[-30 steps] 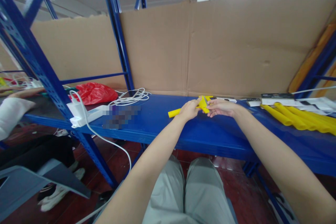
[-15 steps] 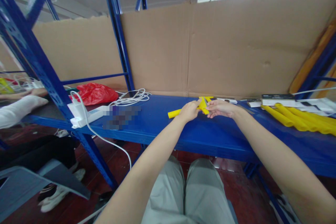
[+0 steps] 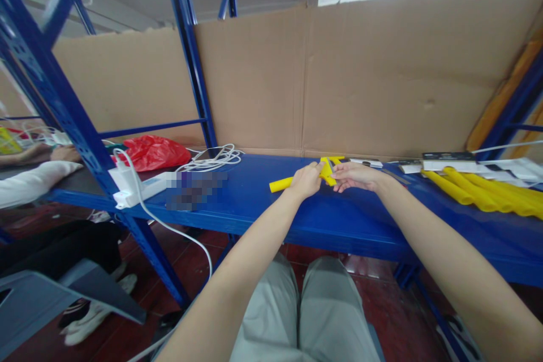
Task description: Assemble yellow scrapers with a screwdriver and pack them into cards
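Note:
My left hand [image 3: 306, 180] is closed around a yellow tube [image 3: 280, 185], whose round end sticks out to the left above the blue shelf top. On the other side of this hand a flatter, angular yellow part [image 3: 327, 172] shows between both hands; whether it is one piece with the tube I cannot tell. My right hand [image 3: 354, 174] pinches the right edge of that yellow part with thumb and fingers, the other fingers curled. Just behind, a thin yellow strip [image 3: 337, 158] points right, near the cardboard.
Several yellow tubes [image 3: 479, 189] lie at the right beside small boxes [image 3: 449, 161]. To the left are a white power strip [image 3: 148, 185], coiled white cable [image 3: 218, 156] and a red plastic bag [image 3: 155, 151]. Cardboard [image 3: 360, 79] walls the back. A co-worker's sleeve [image 3: 38, 181] is far left.
The yellow tube's free end has shifted slightly left. Both my hands keep nearly the same place and hold. At the far left the co-worker's arm has moved a little.

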### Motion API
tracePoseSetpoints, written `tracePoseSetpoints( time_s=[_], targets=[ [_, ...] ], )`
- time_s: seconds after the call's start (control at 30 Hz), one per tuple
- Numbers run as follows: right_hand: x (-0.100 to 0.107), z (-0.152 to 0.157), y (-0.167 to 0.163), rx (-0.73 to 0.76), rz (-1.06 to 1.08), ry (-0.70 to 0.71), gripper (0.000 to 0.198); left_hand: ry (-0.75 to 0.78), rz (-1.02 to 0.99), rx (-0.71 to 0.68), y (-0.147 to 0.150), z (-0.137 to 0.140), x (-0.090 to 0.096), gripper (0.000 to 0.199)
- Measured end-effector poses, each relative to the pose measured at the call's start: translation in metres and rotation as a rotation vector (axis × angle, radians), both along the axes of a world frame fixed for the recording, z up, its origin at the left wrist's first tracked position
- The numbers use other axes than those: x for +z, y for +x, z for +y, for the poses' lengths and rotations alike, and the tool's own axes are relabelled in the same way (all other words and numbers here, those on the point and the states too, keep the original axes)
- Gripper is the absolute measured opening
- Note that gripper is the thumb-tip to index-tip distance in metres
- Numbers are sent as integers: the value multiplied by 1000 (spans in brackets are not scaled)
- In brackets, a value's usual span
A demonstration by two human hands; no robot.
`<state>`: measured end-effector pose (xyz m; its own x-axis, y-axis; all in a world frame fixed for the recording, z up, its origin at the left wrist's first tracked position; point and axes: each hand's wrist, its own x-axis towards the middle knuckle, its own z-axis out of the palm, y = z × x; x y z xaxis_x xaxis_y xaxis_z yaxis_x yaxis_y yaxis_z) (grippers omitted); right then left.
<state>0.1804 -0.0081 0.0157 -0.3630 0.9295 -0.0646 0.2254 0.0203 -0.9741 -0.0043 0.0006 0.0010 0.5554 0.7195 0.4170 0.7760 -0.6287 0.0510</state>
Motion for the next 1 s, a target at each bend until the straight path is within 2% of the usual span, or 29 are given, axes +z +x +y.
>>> tracePoseSetpoints(
  time_s=[0.23, 0.5, 0.8, 0.9, 1.0],
  targets=[
    [1, -1, -1, 2, -3, 9, 17, 2, 12, 18, 0, -2, 1, 51],
    [4, -3, -8, -45, 8, 3, 10, 12, -1, 112, 3, -5, 5, 50],
    [11, -13, -12, -6, -19, 13, 25, -6, -71, 109, -1, -3, 5, 41],
    [14, -9, -5, -115, -75, 79, 20, -17, -87, 104, -1, -4, 5, 39],
    [14, 2, 17, -380, -244, 203, 9, -40, -93, 116, -1, -4, 6, 39]
  ],
)
